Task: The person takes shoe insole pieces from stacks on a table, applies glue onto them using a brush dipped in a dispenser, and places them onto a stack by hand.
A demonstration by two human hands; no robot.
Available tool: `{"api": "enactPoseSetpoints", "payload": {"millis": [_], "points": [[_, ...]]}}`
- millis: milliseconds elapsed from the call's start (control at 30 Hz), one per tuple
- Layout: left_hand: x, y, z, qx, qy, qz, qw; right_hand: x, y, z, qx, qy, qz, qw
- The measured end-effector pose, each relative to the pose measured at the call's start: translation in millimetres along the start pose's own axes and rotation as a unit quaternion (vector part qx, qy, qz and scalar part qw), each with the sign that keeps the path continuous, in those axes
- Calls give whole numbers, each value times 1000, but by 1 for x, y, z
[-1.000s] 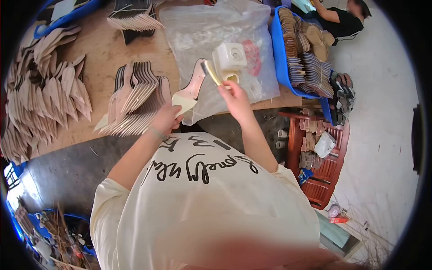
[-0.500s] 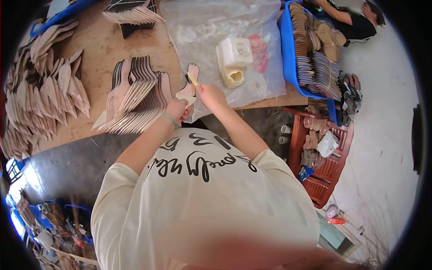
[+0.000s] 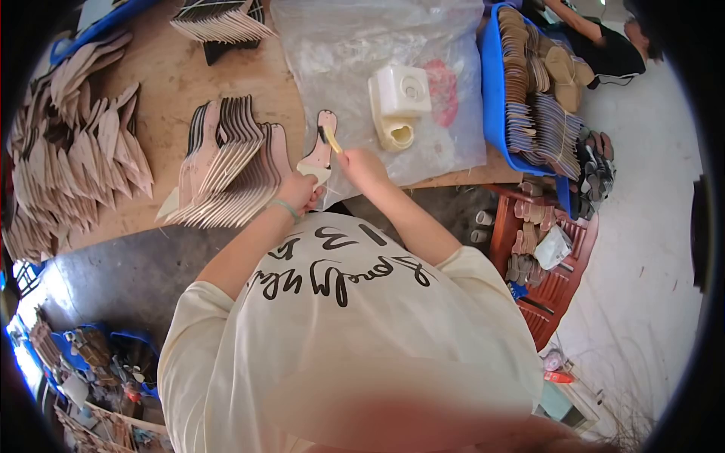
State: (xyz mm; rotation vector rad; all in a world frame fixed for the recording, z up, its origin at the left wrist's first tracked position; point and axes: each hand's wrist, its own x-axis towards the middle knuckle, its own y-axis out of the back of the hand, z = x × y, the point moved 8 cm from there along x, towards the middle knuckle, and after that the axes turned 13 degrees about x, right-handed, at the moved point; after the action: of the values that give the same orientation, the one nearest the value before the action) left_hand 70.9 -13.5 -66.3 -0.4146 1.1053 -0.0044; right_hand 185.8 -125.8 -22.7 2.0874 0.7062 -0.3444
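Observation:
My left hand (image 3: 300,192) grips the near, pale end of a pinkish insole piece (image 3: 322,140) with a dark edge, held over the plastic sheet. In my right hand (image 3: 364,171) is a yellow-handled brush (image 3: 332,140); its dark bristle end lies against the insole's narrow part. To the right of the brush, a white plastic container (image 3: 400,89) with a yellowish open spout rests on the clear plastic sheet (image 3: 325,45). Left of my left hand, a fanned stack of similar insole pieces (image 3: 234,162) lies on the wooden table (image 3: 162,75).
More fanned insoles (image 3: 75,151) cover the table's left side, and another bundle (image 3: 223,23) lies at the back. On the right are a blue crate (image 3: 495,98) of soles and a red slatted rack (image 3: 555,291) with shoe parts. A person (image 3: 604,49) is at the upper right.
The brush has moved from beside the white container down and left onto the insole. My right hand came closer to my left, which shifted slightly right with the insole.

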Motion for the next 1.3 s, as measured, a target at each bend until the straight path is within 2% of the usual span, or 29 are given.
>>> {"api": "enactPoseSetpoints", "payload": {"millis": [133, 233, 300, 367, 433, 600, 800, 933, 1300], "points": [[-9, 3, 6, 18, -16, 18, 1000, -33, 13, -18, 75, 52, 12, 996], [-18, 7, 12, 31, -35, -4, 999, -48, 46, -17, 182, 9, 102, 978], [-37, 13, 20, 31, -71, -24, 997, -52, 70, -1, 315, 36, 183, 931], [-80, 11, 37, 36, -129, -54, 989, -60, 106, 9, 272, 1, 208, 939], [-118, 19, 43, 19, -159, -85, 983, -78, 136, 0, 329, 22, 263, 907], [-194, 45, 52, -31, -241, -124, 962, -94, 146, 7, 373, 32, 293, 880], [-242, 70, 47, -53, -293, -130, 946, -106, 122, -38, 330, 91, 273, 899], [-253, 80, 40, -55, -318, -150, 935, -117, 114, -80, 331, 106, 230, 909], [-260, 75, 47, -16, -357, -186, 915, -159, 124, -127, 346, 134, 258, 892]]}}
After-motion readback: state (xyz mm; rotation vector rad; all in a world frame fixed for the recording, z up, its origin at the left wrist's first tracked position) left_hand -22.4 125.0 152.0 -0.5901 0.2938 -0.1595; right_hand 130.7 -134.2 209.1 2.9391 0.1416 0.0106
